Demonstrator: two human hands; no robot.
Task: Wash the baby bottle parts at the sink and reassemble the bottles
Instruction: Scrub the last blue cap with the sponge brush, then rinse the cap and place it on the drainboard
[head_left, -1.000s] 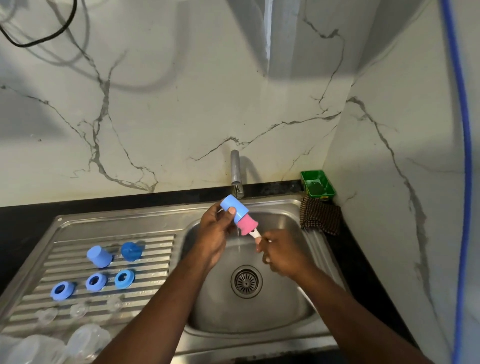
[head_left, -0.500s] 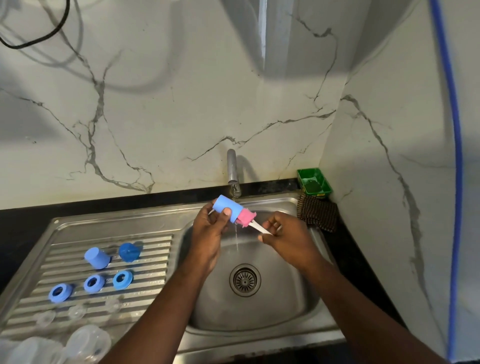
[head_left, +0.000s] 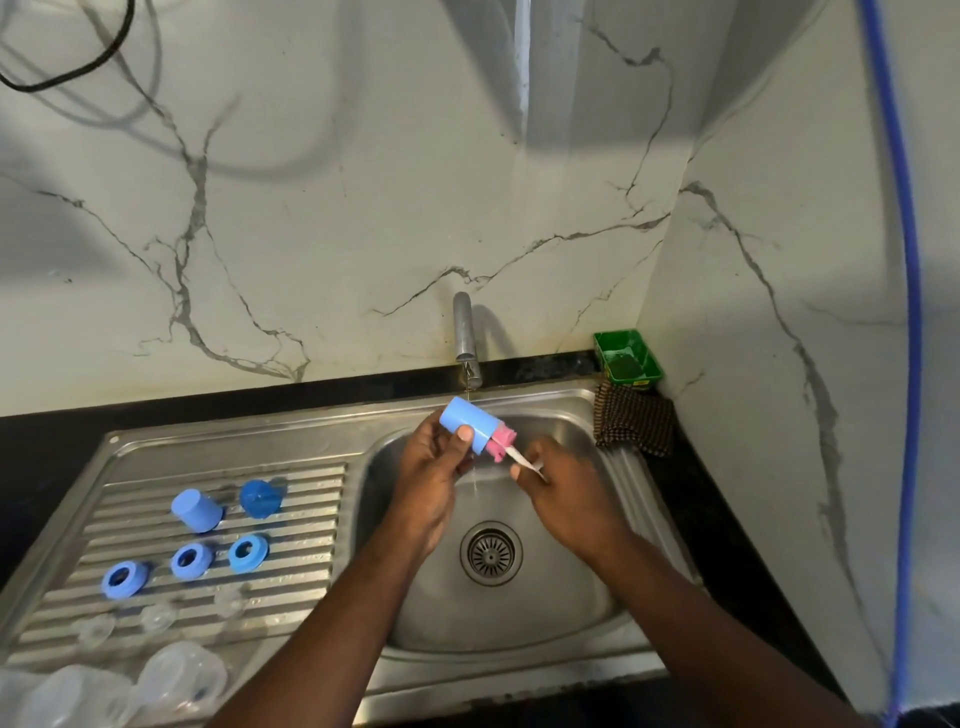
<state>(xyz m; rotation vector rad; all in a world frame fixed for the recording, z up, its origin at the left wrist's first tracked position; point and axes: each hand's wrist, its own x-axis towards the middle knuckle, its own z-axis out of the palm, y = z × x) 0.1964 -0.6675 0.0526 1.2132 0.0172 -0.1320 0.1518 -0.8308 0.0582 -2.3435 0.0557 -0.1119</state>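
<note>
Head view looks down on a steel sink (head_left: 291, 423) set in a black counter (head_left: 41, 436). Over the basin, just under the tap (head_left: 464, 332), the left hand (head_left: 431, 483) grips a blue bottle cap (head_left: 470, 422), thumb across its side and fingers curled behind it. The cap lies tilted, its closed end up and to the left. A pink sponge brush (head_left: 501, 444) is pushed into the cap's open mouth, with part of the sponge showing outside. The right hand (head_left: 566, 499) pinches the brush's white handle (head_left: 519, 460) between thumb and fingertips, just right of the cap. A thin stream of water (head_left: 474, 480) falls between the hands toward the drain (head_left: 491, 553). On the ribbed drainboard (head_left: 301, 519) to the left lie two more blue caps (head_left: 196, 512), three blue collar rings (head_left: 192, 561) in a loose row, three clear teats (head_left: 158, 617) nearer the camera, and clear bottles (head_left: 182, 675) at the lower left corner, partly cut off by the frame. At the sink's far right corner a green tray (head_left: 602, 345) holds a dark scrubber, and a brown checked cloth (head_left: 634, 426) lies just in front of it. A blue hose (head_left: 906, 312) runs down the right wall.
</note>
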